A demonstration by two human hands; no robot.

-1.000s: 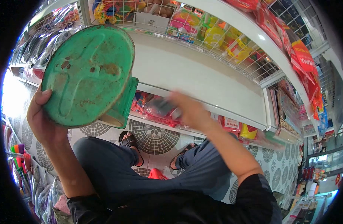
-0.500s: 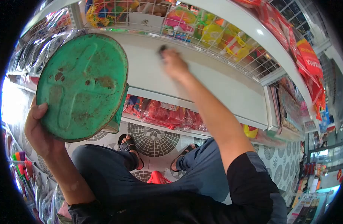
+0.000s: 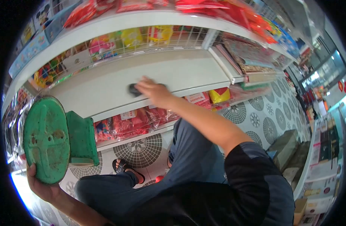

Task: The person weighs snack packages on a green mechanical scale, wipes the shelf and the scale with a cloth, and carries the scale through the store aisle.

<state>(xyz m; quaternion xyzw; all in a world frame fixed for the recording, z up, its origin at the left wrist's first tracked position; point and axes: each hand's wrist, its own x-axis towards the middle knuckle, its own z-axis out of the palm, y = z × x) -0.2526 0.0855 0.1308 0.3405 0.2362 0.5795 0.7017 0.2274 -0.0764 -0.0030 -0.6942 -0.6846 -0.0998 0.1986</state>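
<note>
My left hand (image 3: 43,184) grips the lower rim of a worn green metal object (image 3: 48,139), tilted on its side, with a rusty round plate facing me and a boxy green body behind it. Over the white shelf (image 3: 188,69), my right hand (image 3: 152,92) is closed on a dark object (image 3: 134,90), flat against or just above the surface. The motion blurs both hand and object, so I cannot make out what the dark thing is.
Red plastic-wrapped packets (image 3: 129,122) lie on the lower shelf. A wire basket with colourful toys (image 3: 131,37) runs behind the white shelf. Flat packs (image 3: 248,56) stand at its right end. My sandalled foot (image 3: 124,165) rests on the patterned floor; grey blocks (image 3: 288,150) are at the right.
The view has turned right. My left hand has lowered the green object to the left, showing more of its body. My right hand now sits nearer the shelf's front edge, still holding the dark object.
</note>
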